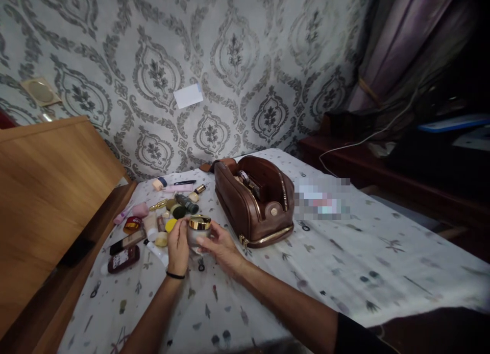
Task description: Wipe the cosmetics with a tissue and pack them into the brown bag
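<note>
A cosmetic jar (199, 236) with a shiny gold lid and a pale body is upright between my two hands, just above the printed cloth. My left hand (178, 248) presses on its left side, fingers closed against it. From the right, my right hand (222, 248) wraps its thumb and fingers around the jar's body. Just beyond my right hand stands a brown leather toiletry bag (245, 201), its top unzipped, with several items partly visible inside. Left of my hands lie loose cosmetics, among them a dark red bottle (123, 259), a white tube (156, 252) and a dark green tube (187, 203).
The patterned white cloth (329, 272) covers the surface under everything. A wooden panel (49, 190) rises along the left edge, and a papered wall (233, 52) stands behind. On the right are a dark red ledge (344, 160) and a thin cable (367, 139). One patch beside the bag is blurred out.
</note>
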